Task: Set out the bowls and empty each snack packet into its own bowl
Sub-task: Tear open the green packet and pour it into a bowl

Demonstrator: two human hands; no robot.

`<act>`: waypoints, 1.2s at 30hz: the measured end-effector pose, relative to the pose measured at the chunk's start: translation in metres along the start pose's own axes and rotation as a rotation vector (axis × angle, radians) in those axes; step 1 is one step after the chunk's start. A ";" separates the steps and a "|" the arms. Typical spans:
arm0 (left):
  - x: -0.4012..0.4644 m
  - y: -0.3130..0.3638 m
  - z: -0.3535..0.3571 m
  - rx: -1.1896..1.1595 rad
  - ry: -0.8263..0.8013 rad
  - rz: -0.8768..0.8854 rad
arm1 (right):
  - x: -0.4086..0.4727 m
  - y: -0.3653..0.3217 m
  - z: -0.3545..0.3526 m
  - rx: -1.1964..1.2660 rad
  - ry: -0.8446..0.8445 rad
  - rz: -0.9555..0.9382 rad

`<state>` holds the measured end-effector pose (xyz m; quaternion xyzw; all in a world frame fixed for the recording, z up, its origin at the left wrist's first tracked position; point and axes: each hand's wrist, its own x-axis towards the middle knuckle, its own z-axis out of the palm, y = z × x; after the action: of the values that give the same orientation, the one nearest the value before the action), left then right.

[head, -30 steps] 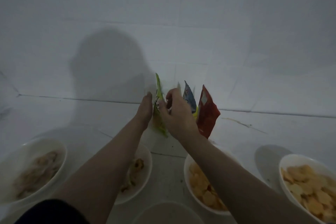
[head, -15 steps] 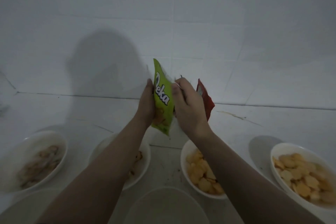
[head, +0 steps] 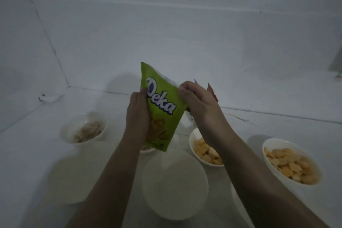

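green packet (head: pixel 162 116) | both hands' fingers pinching its side edges | above empty bowl (head: pixel 174 185) | left hand (head: pixel 137 113) | right hand (head: pixel 199 103)

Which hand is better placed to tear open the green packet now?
Probably the right hand: it pinches the top edge of the green packet, while the left hand grips its side, steadying it.
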<state>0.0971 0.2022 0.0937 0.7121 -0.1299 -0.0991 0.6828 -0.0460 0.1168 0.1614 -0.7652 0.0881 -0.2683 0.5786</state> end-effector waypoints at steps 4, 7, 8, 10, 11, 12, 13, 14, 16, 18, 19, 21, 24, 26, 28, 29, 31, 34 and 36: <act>-0.048 0.010 -0.028 0.109 0.042 0.003 | -0.024 -0.001 0.010 0.358 -0.184 0.175; -0.076 0.011 -0.052 0.209 0.066 0.007 | -0.038 0.005 0.021 0.526 -0.303 0.270; -0.086 0.010 -0.061 0.231 0.090 0.019 | -0.042 0.006 0.025 0.558 -0.341 0.286; -0.104 0.010 -0.077 0.249 0.144 0.003 | -0.051 0.007 0.038 0.576 -0.409 0.309; -0.111 0.010 -0.085 0.257 0.173 -0.011 | -0.054 0.007 0.046 0.573 -0.439 0.316; -0.117 0.010 -0.095 0.268 0.195 -0.019 | -0.057 0.008 0.054 0.568 -0.462 0.318; -0.121 0.010 -0.105 0.273 0.212 -0.027 | -0.059 0.008 0.063 0.562 -0.475 0.323; -0.125 0.010 -0.114 0.273 0.230 -0.028 | -0.060 0.008 0.073 0.557 -0.481 0.329; -0.129 0.007 -0.134 0.286 0.258 -0.031 | -0.061 0.004 0.092 0.548 -0.491 0.335; -0.131 0.003 -0.156 0.317 0.274 -0.043 | -0.062 0.001 0.113 0.532 -0.524 0.324; -0.130 0.001 -0.166 0.333 0.279 -0.047 | -0.062 -0.001 0.122 0.529 -0.554 0.313; -0.126 -0.007 -0.190 0.353 0.262 -0.056 | -0.061 -0.002 0.142 0.536 -0.608 0.308; -0.115 -0.017 -0.221 0.348 0.257 -0.075 | -0.054 -0.003 0.174 0.543 -0.661 0.313; -0.108 -0.018 -0.240 0.333 0.270 -0.072 | -0.049 -0.002 0.198 0.555 -0.662 0.318; -0.101 -0.019 -0.257 0.329 0.272 -0.049 | -0.043 -0.003 0.222 0.571 -0.657 0.314; -0.098 -0.018 -0.265 0.325 0.274 -0.038 | -0.040 -0.003 0.234 0.573 -0.655 0.310; -0.087 -0.022 -0.280 0.320 0.269 -0.028 | -0.034 -0.002 0.256 0.577 -0.642 0.308; -0.069 -0.028 -0.301 0.348 0.235 -0.009 | -0.025 0.001 0.284 0.564 -0.589 0.309; -0.060 -0.030 -0.313 0.391 0.212 -0.002 | -0.020 0.005 0.300 0.534 -0.538 0.309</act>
<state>0.1413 0.5188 0.0768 0.8376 -0.0737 0.0027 0.5413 0.0915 0.3755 0.0942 -0.6087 -0.0252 0.0181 0.7928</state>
